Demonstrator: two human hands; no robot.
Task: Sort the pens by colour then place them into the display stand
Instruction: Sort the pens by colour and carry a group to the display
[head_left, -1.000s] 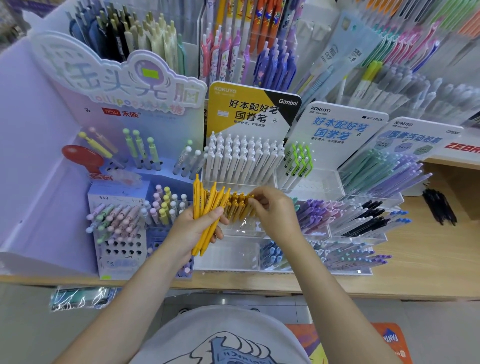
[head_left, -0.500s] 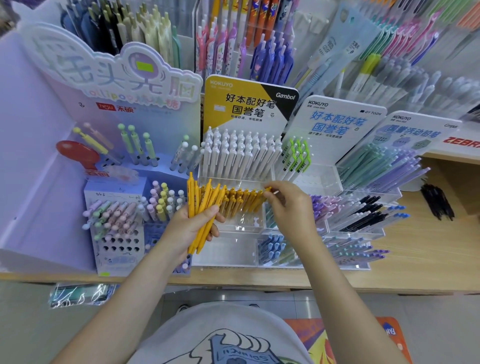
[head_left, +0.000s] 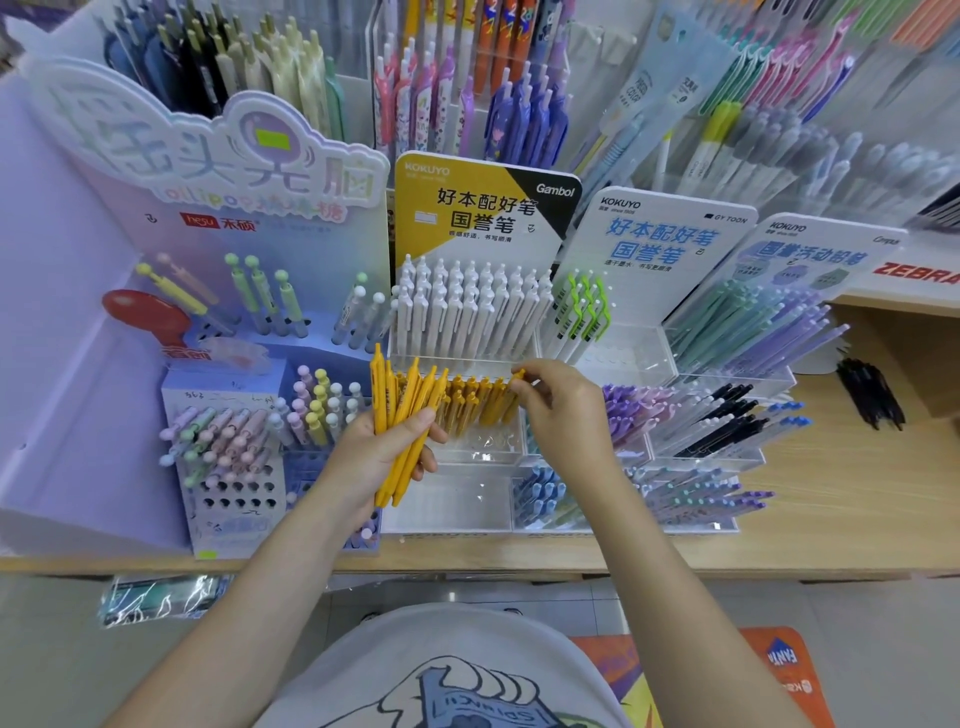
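Wooden table (head_left: 831, 519) carries the clear display stand (head_left: 478, 457), whose tier at twelve o'clock of the hands already holds a row of yellow pens (head_left: 478, 402), so the colour stays together. Left hand (head_left: 382, 452) serves as the supply: its fingers curl round a bundle of yellow pens (head_left: 402, 415), tips fanned upward for easy picking. Right hand (head_left: 563, 402), at three o'clock of the bundle, arches over the row, fingers pinching one yellow pen (head_left: 518, 375) at its right end.
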